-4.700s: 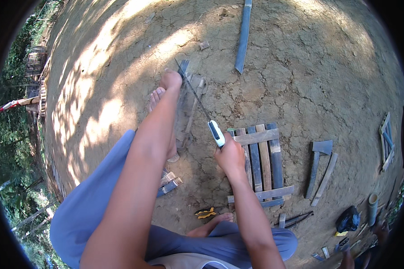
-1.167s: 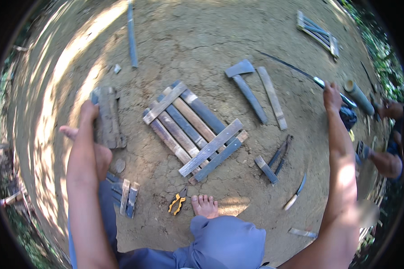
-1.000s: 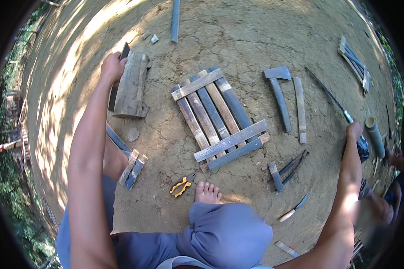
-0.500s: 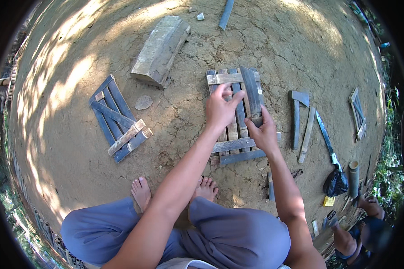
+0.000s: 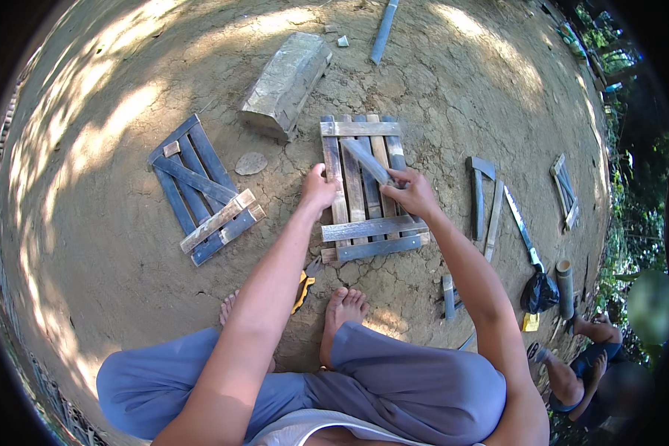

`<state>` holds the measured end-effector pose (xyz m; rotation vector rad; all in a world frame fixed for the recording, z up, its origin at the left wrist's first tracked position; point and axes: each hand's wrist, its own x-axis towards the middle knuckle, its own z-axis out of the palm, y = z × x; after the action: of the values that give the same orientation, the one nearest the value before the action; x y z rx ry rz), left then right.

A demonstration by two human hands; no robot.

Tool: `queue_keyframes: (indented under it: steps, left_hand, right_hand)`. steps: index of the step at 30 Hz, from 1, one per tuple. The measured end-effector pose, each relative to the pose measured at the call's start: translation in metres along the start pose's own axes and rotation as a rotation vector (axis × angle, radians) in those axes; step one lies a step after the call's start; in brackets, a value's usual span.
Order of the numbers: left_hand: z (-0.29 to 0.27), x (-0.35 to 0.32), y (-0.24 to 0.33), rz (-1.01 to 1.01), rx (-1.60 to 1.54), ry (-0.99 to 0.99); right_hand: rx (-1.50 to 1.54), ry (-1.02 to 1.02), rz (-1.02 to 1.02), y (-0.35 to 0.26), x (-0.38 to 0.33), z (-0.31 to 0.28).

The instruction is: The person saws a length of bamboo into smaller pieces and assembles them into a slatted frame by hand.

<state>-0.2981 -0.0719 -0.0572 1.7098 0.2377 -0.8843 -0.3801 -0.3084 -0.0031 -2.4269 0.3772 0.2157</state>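
A slatted wooden panel [image 5: 368, 230] of grey and tan strips lies on the dirt in front of my bare feet. My left hand [image 5: 318, 189] grips its left edge slat. My right hand [image 5: 412, 192] holds a loose grey slat [image 5: 364, 160] that lies slanted across the panel's upper half.
A second slatted panel [image 5: 201, 189] lies to the left, a grey block [image 5: 286, 78] behind. A flat stone [image 5: 250, 163], an axe-like tool [image 5: 477, 186], a long knife [image 5: 522, 232], yellow pliers [image 5: 303, 286] and loose slats are around. Another person [image 5: 583, 364] sits at the lower right.
My view swung from the right-side tools back over the panel. Both hands came onto the panel, and the loose slat is now in my right hand, tilted across the strips.
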Motion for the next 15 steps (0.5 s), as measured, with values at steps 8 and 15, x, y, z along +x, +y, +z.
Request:
queue_keyframes:
  steps: [8,15]
  left_hand:
    - [-0.036,0.033,-0.016,0.026,0.095,-0.024]
    - [-0.042,0.069,-0.01,0.151,-0.122,0.174]
  right_hand:
    - [-0.092,0.043,0.02,-0.042,0.024,0.03]
    - [-0.16,0.06,-0.126,-0.051,0.01,0.046]
